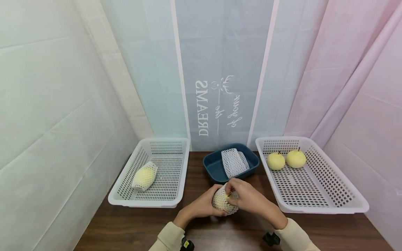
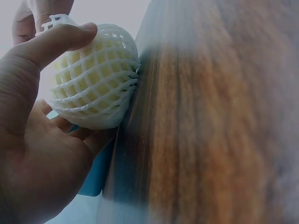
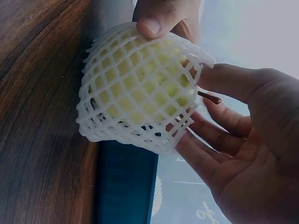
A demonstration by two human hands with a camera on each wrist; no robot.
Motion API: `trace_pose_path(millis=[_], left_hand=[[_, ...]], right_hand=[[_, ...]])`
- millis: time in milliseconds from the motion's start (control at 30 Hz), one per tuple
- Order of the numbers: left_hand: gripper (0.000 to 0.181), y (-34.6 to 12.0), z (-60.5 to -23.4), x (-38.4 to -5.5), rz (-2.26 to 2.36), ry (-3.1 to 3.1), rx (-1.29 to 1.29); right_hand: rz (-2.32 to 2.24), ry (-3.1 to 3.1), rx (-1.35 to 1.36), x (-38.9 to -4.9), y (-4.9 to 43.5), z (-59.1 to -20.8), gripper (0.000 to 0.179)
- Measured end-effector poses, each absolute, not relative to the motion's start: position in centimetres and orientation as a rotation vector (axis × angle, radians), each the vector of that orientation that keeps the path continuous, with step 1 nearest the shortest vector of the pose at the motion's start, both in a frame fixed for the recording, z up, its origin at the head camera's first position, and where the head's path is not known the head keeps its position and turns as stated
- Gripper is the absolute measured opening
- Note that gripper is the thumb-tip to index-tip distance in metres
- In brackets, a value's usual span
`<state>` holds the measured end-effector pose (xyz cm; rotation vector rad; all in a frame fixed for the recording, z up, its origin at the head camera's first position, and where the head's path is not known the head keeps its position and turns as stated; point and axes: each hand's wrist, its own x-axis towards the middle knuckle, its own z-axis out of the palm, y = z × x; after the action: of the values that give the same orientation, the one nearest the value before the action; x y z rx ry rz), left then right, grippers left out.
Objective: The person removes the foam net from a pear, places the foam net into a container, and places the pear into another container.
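Observation:
Above the near middle of the table, a yellow pear (image 3: 145, 84) with a brown stem sits inside a white foam net (image 2: 93, 105). My left hand (image 1: 202, 204) grips the netted pear from the side, its thumb (image 2: 70, 39) over the net and its fingers under it. At the stem end my right hand (image 1: 248, 197) holds the net's open rim, thumb (image 3: 233, 81) on one side and fingers (image 3: 219, 135) on the other. The stem sticks out between them. Some right fingertips are hidden behind the mesh.
Just beyond my hands, a dark blue tray (image 1: 211, 164) contains folded white foam nets (image 1: 233, 162). On the left, a white basket (image 1: 180, 181) holds a netted pear (image 1: 145, 177). The right white basket (image 1: 348, 205) contains two bare pears (image 1: 296, 159). Curtains enclose the wooden table (image 1: 125, 226).

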<state>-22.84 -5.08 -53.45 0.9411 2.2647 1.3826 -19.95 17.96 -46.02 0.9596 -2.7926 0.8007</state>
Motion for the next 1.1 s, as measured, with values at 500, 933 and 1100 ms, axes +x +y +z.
trace_pose_path(millis=[500,933,1100], left_hand=[[0.095,-5.5,-53.6,-22.8,1.36,2.248,0.936],[0.114,-6.1,-53.8,-23.0,1.269,2.233,0.978],[0.106,-6.1,-54.0,-23.0,1.26,2.256,0.961]], right_hand=[[0.663,-2.86,1.024,-19.4,17.6,-46.8,0.052],[0.629,-2.872,1.033,-19.2,17.6,-47.1,0.064],[0.641,-2.889,1.03,-19.2,17.4,-47.4,0.066]])
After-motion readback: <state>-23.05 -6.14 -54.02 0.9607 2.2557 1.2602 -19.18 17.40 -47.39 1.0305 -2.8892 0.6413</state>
